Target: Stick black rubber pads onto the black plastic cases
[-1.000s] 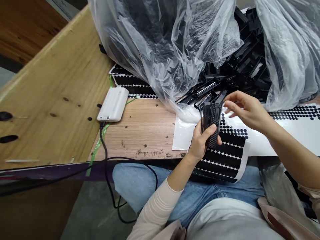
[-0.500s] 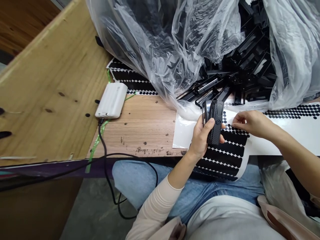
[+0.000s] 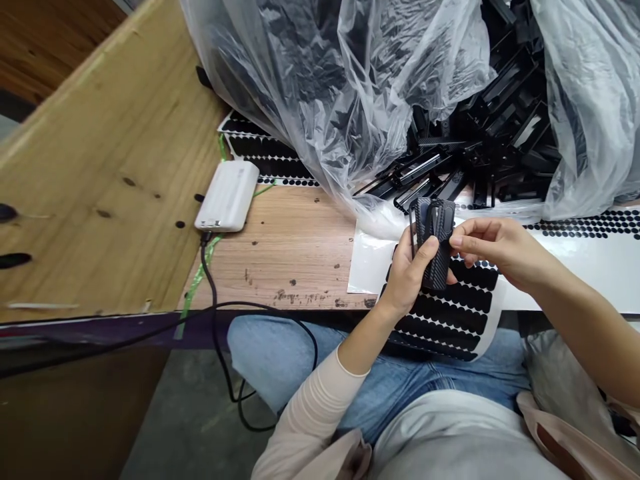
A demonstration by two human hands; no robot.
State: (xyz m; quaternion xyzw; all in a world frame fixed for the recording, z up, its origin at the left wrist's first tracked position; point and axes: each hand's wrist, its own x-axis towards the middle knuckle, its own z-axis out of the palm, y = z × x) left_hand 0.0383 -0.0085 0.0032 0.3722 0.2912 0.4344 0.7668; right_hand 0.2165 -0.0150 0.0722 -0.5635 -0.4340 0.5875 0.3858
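a pale plywood board [image 3: 100, 200] is being kept at an angle along the left of a wood-laminate bench [image 3: 280, 267], where a white power bank [image 3: 227, 197] is being left with a black cable [image 3: 207, 280] trailing from it over the bench edge, green tape [image 3: 197, 270] running beside it. behind these, a sheet of black dot stickers [image 3: 265, 157] is being partly covered by a clear plastic bag [image 3: 320, 87]. at centre, a black carbon-textured plastic part [image 3: 435, 257] is being held upright above a second dot sheet [image 3: 450, 317], cradled in the left hand [image 3: 407, 280], with the fingers curled behind it and the thumb pressed across its face. the right hand [image 3: 495, 243] is being brought in from the right, its fingertips [image 3: 457, 243] gathered together at the part's upper right edge; whether anything is being pinched there cannot be told. a steady hold is being given by the left hand's wrap, with the upper end being left free for the right hand. further right, a heap of black plastic parts [image 3: 485, 153] is being held in the bag's opening, and a white strip of black dots [image 3: 585, 227] is being laid along the bench.
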